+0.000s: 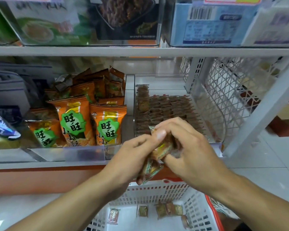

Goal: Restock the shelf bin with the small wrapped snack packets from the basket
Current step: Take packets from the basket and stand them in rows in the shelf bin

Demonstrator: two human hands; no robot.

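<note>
- Snack packets [154, 153], small and wrapped in brown and gold film, are held as a bunch between both hands, in the air in front of the shelf edge and above the basket [158, 191].
- Left hand [137, 154] comes from the lower left with the forearm rising toward the middle; its fingers are curled around the lower part of the bunch, and the thumb lies on top of the upper packets.
- Right hand [188, 142] comes from the lower right, back of the hand up, wrist bent a little down; its fingers are curled over the top of the same bunch and the thumb presses from below (both hands grasp, neither is released).
- One or two packets hang below the left palm, tilted.
- Shelf bin [205, 104], of clear plastic, is just behind the hands on the middle shelf; it already has neat rows of the same brown packets inside.
- Basket, white with a red rim, stands on the floor under the hands, with a few loose packets [169, 210] lying flat on its bottom.
- Orange snack bags [90, 120] fill the neighbouring bin to the left.
</note>
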